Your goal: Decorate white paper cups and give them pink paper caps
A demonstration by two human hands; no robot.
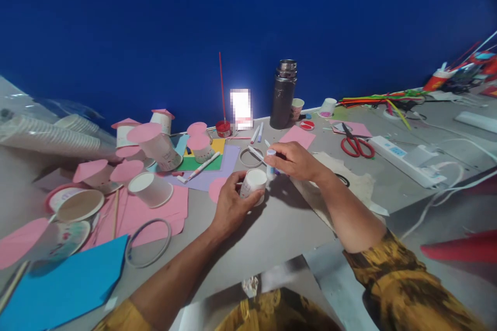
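My left hand (229, 204) is wrapped round a small white paper cup (254, 182) with faint drawn marks on its side. The cup appears to be bottom up, a little above the grey table. My right hand (291, 159) grips a white and blue tube that looks like a glue stick (271, 161), held upright just right of the cup. Part of the tube is hidden by the fingers. Behind the hands lie a roll of tape (250, 157) and several markers (254, 134). A pink paper circle (216, 189) lies partly behind my left hand.
Paper cups topped with pink paper (149, 139) crowd the left, near stacked cups (58, 134) and blue card (73, 284). A dark thermos (282, 95) stands at the back. Red-handled scissors (355, 147) and a white power strip (406, 160) lie right.
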